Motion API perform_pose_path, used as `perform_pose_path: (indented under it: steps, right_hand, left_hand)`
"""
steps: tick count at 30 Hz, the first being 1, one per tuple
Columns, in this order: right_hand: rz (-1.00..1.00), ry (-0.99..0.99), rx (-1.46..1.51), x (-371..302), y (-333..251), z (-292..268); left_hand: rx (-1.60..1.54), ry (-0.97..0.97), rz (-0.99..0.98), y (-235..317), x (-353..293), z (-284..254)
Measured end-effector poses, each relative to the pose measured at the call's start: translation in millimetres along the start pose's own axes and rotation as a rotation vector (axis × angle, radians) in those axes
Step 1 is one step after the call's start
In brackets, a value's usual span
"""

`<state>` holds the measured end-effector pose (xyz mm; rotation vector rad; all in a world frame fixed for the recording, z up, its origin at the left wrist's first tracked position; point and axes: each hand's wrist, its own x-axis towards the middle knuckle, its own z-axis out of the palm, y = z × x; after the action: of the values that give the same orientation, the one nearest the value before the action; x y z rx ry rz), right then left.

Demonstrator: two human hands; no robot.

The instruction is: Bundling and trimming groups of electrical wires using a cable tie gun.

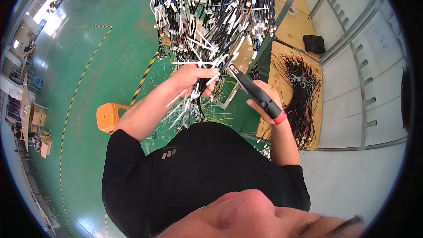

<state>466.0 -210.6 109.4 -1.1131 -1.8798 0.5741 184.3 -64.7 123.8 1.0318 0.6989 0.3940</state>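
Green floor (119,31), striped tape (144,79) | wooden tabletop (278,86) at right | left fingers (205,73) grasping cables (209,46) | right fingers (265,89) grasping tool (247,84)

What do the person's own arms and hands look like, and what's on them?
The left hand and right hand wear no gloves. The black T-shirt has short, plain sleeves, leaving both forearms bare.

Plain matte black shirt (211,167), short loose black sleeves (124,150), small pale mark of slanted bars (168,154) printed on the shirt's front, left of centre, bare forearms (147,107), bare left hand (188,78), bare right hand (270,91)
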Motion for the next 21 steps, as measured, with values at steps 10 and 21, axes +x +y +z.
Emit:
perform_pose_path:
  steps: [10,21]
  right_hand:
    - [0.028,0.08,-0.067,2,6,15]
    - [0.076,0.103,-0.088,0,5,19]
  left_hand:
    - [-0.059,-0.056,0.154,-2,-3,11]
    - [-0.195,0.025,0.092,2,-3,11]
